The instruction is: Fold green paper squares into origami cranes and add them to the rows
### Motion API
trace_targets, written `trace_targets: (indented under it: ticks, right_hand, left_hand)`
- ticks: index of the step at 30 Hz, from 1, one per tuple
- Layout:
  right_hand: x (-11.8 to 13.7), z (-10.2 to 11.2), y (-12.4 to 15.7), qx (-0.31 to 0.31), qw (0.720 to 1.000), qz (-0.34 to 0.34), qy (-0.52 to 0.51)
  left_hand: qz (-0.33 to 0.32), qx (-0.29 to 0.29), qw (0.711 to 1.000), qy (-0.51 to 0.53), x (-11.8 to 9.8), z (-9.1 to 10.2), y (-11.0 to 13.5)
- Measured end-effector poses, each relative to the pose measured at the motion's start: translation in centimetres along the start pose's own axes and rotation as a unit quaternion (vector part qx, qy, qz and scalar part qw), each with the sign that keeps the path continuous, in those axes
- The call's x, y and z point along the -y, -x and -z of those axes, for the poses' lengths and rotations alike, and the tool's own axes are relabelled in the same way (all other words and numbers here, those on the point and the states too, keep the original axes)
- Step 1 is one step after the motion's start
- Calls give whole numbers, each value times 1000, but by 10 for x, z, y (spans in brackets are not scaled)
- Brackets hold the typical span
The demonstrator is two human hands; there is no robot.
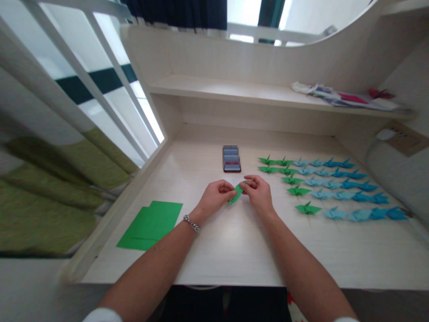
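Observation:
Both hands meet over the middle of the pale desk (234, 250). A small folded piece of green paper (236, 194) is pinched between them. My left hand (217, 196) grips its lower left end, fingers closed; a metal bracelet (191, 223) sits on that wrist. My right hand (257, 191) pinches the upper right end with fingers curled. Just beyond the hands lies a phone (231, 159), flat on the desk.
Flat green paper sheets (150, 224) lie at the desk's left front. Rows of folded paper cranes, green (292, 180) then light and dark blue (348, 184), cover the right side. A shelf (254, 93) above holds papers (338, 97). A window frame (110, 85) stands left.

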State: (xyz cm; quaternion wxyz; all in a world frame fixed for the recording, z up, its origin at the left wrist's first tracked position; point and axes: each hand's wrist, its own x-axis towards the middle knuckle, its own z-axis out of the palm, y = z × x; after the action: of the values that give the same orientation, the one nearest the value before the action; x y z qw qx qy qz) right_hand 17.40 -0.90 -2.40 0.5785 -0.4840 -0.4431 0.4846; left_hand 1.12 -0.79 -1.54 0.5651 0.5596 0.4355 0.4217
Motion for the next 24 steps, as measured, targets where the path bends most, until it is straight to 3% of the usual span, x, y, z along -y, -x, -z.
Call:
trace_targets:
  ticks: [4, 8, 14, 24]
  right_hand:
    - [-2, -5, 1, -5, 999, -29, -42]
    - [-6, -9, 3, 34, 997, -68, -26]
    - [-4, -10, 5, 25, 997, -70, -5]
    - [-6, -7, 4, 40, 996, -76, 0]
  left_hand:
    - [-5, -46, 998, 47, 4, -1, -3]
    - [-20, -83, 994, 74, 6, 0, -4]
    - [16, -76, 991, 112, 3, -2, -3]
    - [12, -61, 991, 119, 4, -1, -2]
